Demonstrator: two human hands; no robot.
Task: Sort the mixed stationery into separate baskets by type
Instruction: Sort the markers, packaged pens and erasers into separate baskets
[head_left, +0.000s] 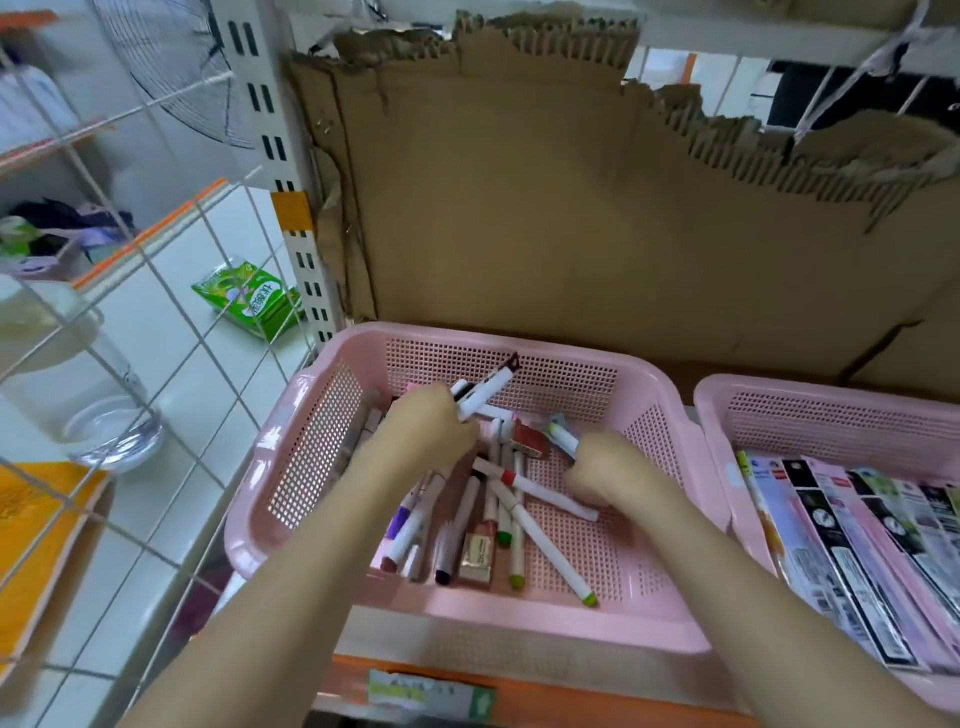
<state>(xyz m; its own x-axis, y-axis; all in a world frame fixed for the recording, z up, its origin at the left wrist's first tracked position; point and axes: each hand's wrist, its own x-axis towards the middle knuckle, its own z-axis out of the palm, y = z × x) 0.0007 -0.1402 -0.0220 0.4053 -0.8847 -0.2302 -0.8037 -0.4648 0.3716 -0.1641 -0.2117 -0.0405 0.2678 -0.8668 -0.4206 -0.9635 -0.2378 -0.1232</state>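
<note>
A pink perforated basket (519, 618) on the shelf holds several white markers (550, 556) with coloured caps and a few small boxed erasers (478, 558). My left hand (431, 431) is inside it at the back and grips a small bunch of white markers (483, 389) that stick up to the right. My right hand (608, 475) is in the basket's right half and grips a marker with a pale yellow cap (563, 439). A second pink basket (831, 405) to the right holds several flat packaged stationery items (852, 561).
Torn brown cardboard (571, 218) lines the shelf back behind the baskets. A white wire grid (104, 332) and slotted upright (306, 249) close the left side; beyond lie a green packet (249, 299) and tiled floor. The orange shelf edge (519, 686) runs in front.
</note>
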